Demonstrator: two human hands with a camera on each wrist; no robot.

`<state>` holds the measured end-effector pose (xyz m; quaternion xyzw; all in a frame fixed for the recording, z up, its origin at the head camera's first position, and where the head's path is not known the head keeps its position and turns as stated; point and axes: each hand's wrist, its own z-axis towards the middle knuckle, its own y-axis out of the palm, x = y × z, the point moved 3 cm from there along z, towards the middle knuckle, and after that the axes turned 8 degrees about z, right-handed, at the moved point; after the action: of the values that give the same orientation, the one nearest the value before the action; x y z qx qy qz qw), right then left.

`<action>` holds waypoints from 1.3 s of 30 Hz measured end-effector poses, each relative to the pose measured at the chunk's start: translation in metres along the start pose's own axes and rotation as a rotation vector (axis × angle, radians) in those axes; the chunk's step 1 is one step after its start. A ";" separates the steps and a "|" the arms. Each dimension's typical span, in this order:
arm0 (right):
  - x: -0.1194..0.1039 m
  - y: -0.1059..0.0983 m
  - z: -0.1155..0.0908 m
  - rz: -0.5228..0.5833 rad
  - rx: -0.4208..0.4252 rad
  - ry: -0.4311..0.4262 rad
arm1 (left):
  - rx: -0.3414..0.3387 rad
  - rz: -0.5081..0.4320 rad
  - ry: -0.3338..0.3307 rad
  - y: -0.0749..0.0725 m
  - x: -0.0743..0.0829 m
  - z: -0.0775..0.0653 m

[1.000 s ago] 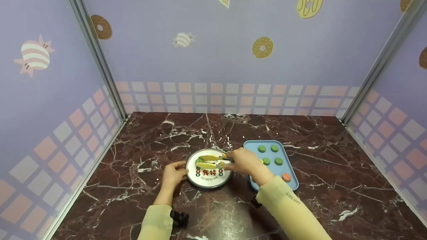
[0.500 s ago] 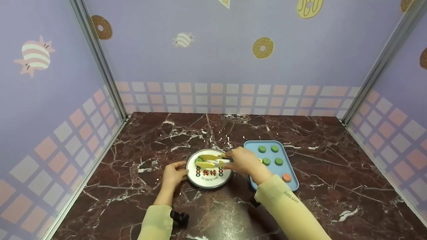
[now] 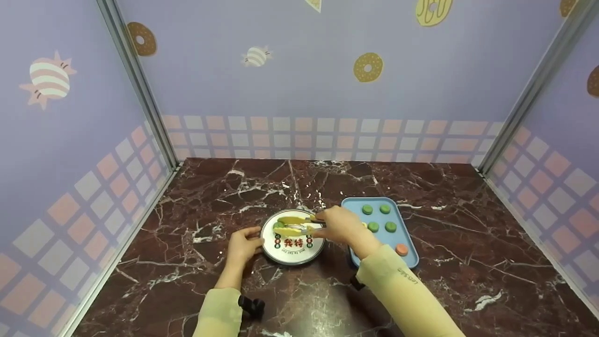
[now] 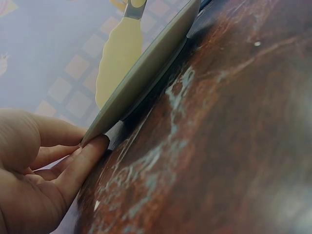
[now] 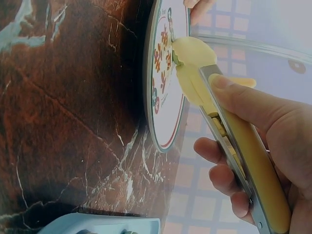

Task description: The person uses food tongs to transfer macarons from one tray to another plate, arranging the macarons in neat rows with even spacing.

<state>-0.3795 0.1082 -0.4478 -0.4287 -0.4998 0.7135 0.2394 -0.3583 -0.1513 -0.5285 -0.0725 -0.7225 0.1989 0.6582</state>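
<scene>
A white round plate [image 3: 292, 255] with red characters and a dark rim sits on the table. My left hand [image 3: 242, 245] pinches its left rim; in the left wrist view the thumb [image 4: 87, 158] lies under the rim and the fingers above. My right hand [image 3: 344, 227] grips yellow tongs [image 5: 253, 170] with metal arms, thumb on one side and fingers on the other. The tongs' yellow tips reach down to the plate. A small green round piece [image 3: 279, 225] lies at those tips, mostly covered by them in the right wrist view.
Right of the plate stands a light blue tray [image 3: 411, 260] holding several green discs [image 3: 384, 209] and an orange-pink disc [image 3: 401, 249]. My right forearm covers part of it. White specks show on the dark marbled table [image 3: 201, 187], and patterned walls [image 3: 299, 84] enclose it.
Both hands, the plate and the tray stay in place. The tongs and the green piece show almost no shift.
</scene>
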 end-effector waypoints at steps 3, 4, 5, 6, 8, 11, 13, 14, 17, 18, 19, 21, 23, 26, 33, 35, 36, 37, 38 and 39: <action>0.000 0.000 0.000 -0.001 0.001 -0.005 | 0.003 0.006 -0.001 0.000 0.001 0.000; 0.000 0.000 -0.001 -0.003 -0.001 -0.006 | 0.003 0.009 0.001 0.000 0.001 0.000; 0.000 0.000 -0.001 -0.005 0.000 -0.006 | 0.003 0.011 0.001 0.000 0.002 0.000; 0.001 0.000 -0.001 -0.012 -0.002 -0.006 | 0.003 0.011 -0.001 0.000 0.002 -0.001; 0.001 0.000 -0.001 -0.017 -0.007 -0.002 | 0.002 0.011 0.000 0.000 0.002 -0.001; 0.001 0.000 -0.002 -0.013 -0.014 0.014 | 0.003 0.010 0.001 -0.001 0.003 -0.001; 0.001 0.000 -0.002 -0.009 -0.020 0.026 | 0.004 0.010 0.002 -0.001 0.003 -0.001; 0.001 0.000 -0.002 -0.004 -0.018 0.030 | 0.003 0.011 0.005 0.000 0.002 -0.001; 0.002 0.000 -0.004 0.004 -0.021 0.034 | 0.000 -0.001 0.007 0.000 0.003 -0.002; 0.002 0.000 -0.004 0.010 -0.021 0.035 | -0.002 -0.006 0.008 0.000 0.003 -0.002; 0.003 -0.001 -0.005 0.020 -0.017 0.034 | -0.006 -0.009 0.014 0.000 0.003 -0.002; 0.004 -0.001 -0.006 0.039 -0.008 0.031 | -0.007 -0.018 0.015 0.000 0.004 -0.003; 0.005 -0.002 -0.008 0.059 0.003 0.028 | -0.009 -0.024 0.016 -0.001 0.004 -0.003; 0.008 -0.004 -0.011 0.086 0.019 0.023 | -0.008 -0.028 0.015 -0.001 0.004 -0.003; 0.017 -0.009 -0.019 0.108 0.053 0.040 | -0.005 -0.040 0.014 0.000 0.003 -0.002; 0.020 -0.010 -0.022 0.110 0.059 0.058 | -0.004 -0.042 0.012 0.000 0.002 -0.002; 0.021 -0.011 -0.024 0.114 0.061 0.066 | -0.004 -0.043 0.010 0.000 0.002 -0.002; 0.022 -0.012 -0.025 0.115 0.063 0.072 | -0.005 -0.040 0.012 0.001 0.002 -0.002; 0.024 -0.013 -0.027 0.113 0.064 0.078 | -0.006 -0.040 0.011 0.001 0.002 -0.002; 0.025 -0.014 -0.028 0.114 0.065 0.087 | -0.008 -0.042 0.011 0.000 0.002 -0.002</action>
<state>-0.3699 0.1472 -0.4477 -0.4790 -0.4406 0.7224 0.2337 -0.3567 -0.1497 -0.5266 -0.0612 -0.7209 0.1819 0.6660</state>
